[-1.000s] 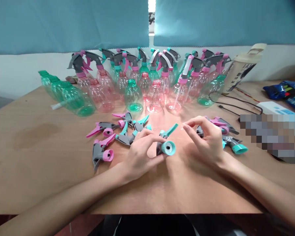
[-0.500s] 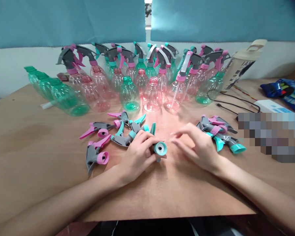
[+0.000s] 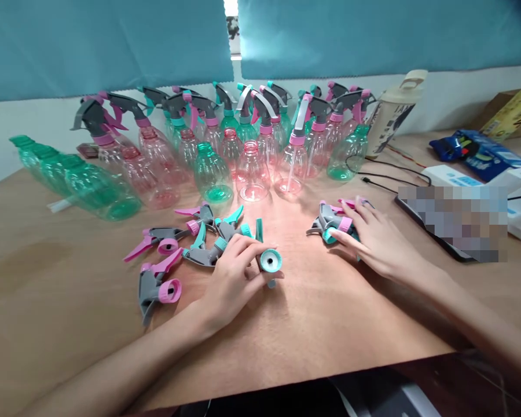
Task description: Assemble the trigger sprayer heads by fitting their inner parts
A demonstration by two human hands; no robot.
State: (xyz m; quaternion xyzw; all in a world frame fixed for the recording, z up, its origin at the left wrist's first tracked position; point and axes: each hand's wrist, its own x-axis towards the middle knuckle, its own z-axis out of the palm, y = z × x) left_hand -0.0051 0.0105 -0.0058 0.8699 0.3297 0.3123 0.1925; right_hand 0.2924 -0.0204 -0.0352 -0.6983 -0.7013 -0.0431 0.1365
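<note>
My left hand (image 3: pixel 231 278) is closed around a teal-and-grey trigger spray head (image 3: pixel 271 261), its round collar facing me. Just left of it lie several loose spray heads, among them a teal one (image 3: pixel 206 255) and a pink one (image 3: pixel 170 291). My right hand (image 3: pixel 380 240) lies over a small pile of spray heads (image 3: pixel 330 217) on the right, fingers spread and thumb against a teal collar. The hand covers part of that pile. Behind stand clear bottles without heads, such as a green bottle (image 3: pixel 213 174) and a pink bottle (image 3: pixel 252 172).
Several bottles with heads fitted, such as a pink one (image 3: pixel 292 165), stand in rows toward the wall. More green bottles (image 3: pixel 99 188) are at the left. A tumbler (image 3: pixel 393 116), a black cable (image 3: pixel 395 168), a blue packet (image 3: pixel 486 153) and a blurred flat object (image 3: pixel 454 223) lie right.
My right hand has moved right, from beside the held spray head onto the right pile, and its fingers have spread. My left hand keeps its hold. The whole view has shifted.
</note>
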